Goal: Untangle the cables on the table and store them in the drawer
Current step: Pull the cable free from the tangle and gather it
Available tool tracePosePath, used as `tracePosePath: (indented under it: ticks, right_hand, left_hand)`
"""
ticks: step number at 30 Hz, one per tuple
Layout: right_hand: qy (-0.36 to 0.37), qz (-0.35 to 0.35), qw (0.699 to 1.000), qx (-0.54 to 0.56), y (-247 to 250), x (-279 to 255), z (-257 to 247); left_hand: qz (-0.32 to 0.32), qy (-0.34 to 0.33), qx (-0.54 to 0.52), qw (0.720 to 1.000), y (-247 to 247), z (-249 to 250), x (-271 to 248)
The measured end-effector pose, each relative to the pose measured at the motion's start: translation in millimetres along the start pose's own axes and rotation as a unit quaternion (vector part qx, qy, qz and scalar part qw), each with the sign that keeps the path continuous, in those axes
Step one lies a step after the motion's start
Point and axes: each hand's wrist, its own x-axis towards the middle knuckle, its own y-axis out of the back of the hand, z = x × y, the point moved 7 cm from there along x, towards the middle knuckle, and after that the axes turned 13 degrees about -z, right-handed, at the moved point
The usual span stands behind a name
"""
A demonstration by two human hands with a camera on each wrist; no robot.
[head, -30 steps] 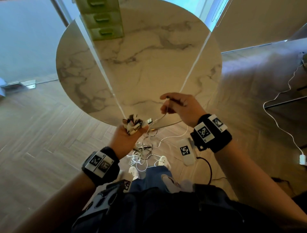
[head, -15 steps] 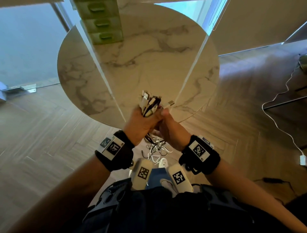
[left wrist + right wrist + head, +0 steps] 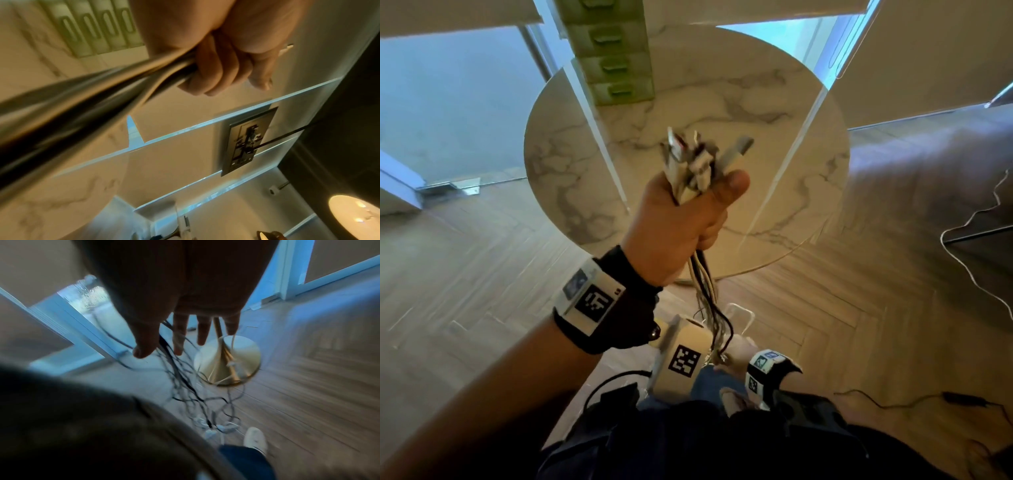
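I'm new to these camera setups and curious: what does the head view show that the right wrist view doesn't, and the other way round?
Only the head view shows the left hand gripping the cable bundle by its plug ends above the round marble table, with the green drawer unit at the far edge.

Only the right wrist view shows the right hand with its fingers straight, combing through the hanging strands, the loose plug ends dangling low, and the table's brass base on the floor.

Both show the cables trailing down and the wooden floor.
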Motion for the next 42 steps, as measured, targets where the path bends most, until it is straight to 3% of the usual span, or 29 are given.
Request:
tracePosePath:
  ticks: [3,5,8,11,13,15,17,18,20,22,26,30,34,36,39,42]
  right_hand:
    - [0.003,0.053,0.998,0.046,12.4,-15.3,8.9]
    - [0.029,0.096,0.988,0.119,34.6,-31.1,0.7]
    - [0.026,0.137,0.972,0.187,62.4,-40.8,-6.7]
    - [0.037,0.147,0.961,0.229,76.2,-52.2,-18.5]
    - [0.067,0.137,0.953,0.263,76.8,-53.2,-26.8]
    - [0.064,0.138,0.954,0.257,81.2,-54.9,-31.0]
    - [0.074,0.109,0.950,0.283,83.9,-56.0,-38.2]
    - [0.092,0.114,0.963,0.225,88.6,-59.5,-44.2]
    - [0.132,0.137,0.971,0.144,97.9,-68.5,-56.6]
    - [0.171,0.176,0.956,0.162,104.5,-69.5,-59.3]
    - [0.220,0.176,0.921,0.268,108.0,-70.6,-43.9]
    - [0.167,0.176,0.945,0.219,105.6,-56.8,-35.0]
    - [0.086,0.209,0.961,0.160,111.7,-58.5,-24.3]
    - [0.107,0.205,0.960,0.158,120.5,-75.4,-33.6]
    - [0.235,0.215,0.909,0.271,144.8,-107.1,-65.3]
    - [0.375,0.204,0.807,0.409,169.5,-135.4,-95.3]
  left_hand:
    - [-0.028,-0.059,0.036,0.997,-1.5,34.8,-1.9]
    - [-0.051,-0.045,0.194,0.979,-4.8,33.1,-4.5]
    - [-0.082,0.140,0.421,0.892,7.6,-30.4,-14.4]
    - [-0.206,0.104,0.563,0.794,4.7,-83.9,-31.0]
    - [-0.276,0.137,0.601,0.737,3.8,-118.1,-40.3]
    - [-0.319,0.184,0.612,0.700,7.0,-145.3,-49.4]
    - [-0.341,0.232,0.607,0.679,15.9,-159.6,-55.8]
    - [-0.336,0.249,0.596,0.685,21.1,-161.1,-56.0]
    - [-0.318,0.276,0.597,0.683,29.4,-155.9,-51.5]
    - [-0.309,0.272,0.621,0.667,30.1,-148.3,-45.3]
    - [-0.265,0.276,0.600,0.702,34.4,-136.5,-29.1]
    - [-0.217,0.306,0.485,0.790,44.5,-133.7,-20.2]
    - [-0.134,0.210,0.365,0.897,43.1,-94.0,-8.5]
    - [-0.094,0.163,0.314,0.930,41.0,-75.6,-5.2]
    - [-0.075,0.154,0.261,0.950,35.0,-79.0,-11.3]
    - [-0.075,0.155,0.230,0.958,32.3,-96.2,-20.5]
